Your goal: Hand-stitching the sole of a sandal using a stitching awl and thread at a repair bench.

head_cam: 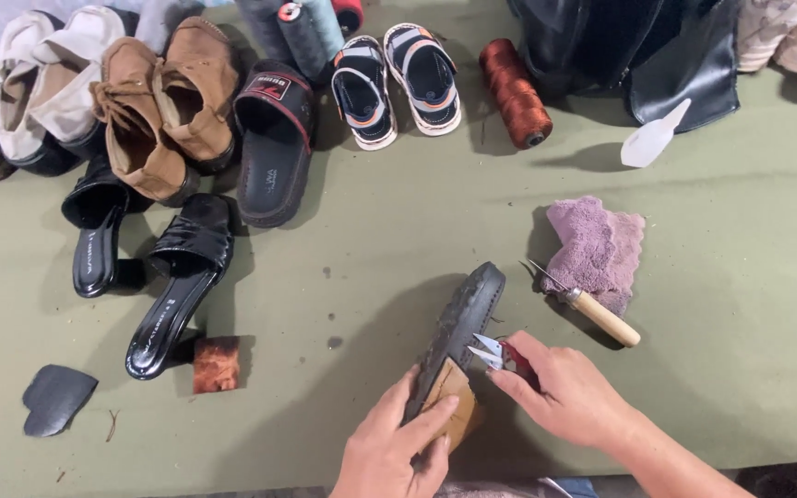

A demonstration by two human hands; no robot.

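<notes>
I see the black shoe (pixel 461 318) standing on its edge near the middle of the green table (pixel 740 277), its dark stitched sole turned left and its tan insole showing at the near end. My left hand (pixel 394 452) closes around that near end, fingers wrapped over the tan part and holding it firmly. My right hand (pixel 569 392) pinches a small pair of red-handled thread snips (pixel 500 355), fingers closed tight on the handles, with the 2 open blades pointing left and touching the shoe's edge. Just right of the shoe lies an awl (pixel 592 309) with a pale wooden handle, its metal tip resting against a folded purple cloth (pixel 597 244). Farther off, a rust-red thread spool (pixel 514 92) lies on its side, with a pair of small sandals (pixel 397 83) to its left. At far left, brown shoes (pixel 168 101), a black slide (pixel 274 148) and 2 black heeled sandals (pixel 140 267) crowd together, a brown scrap (pixel 216 364) near them.
</notes>
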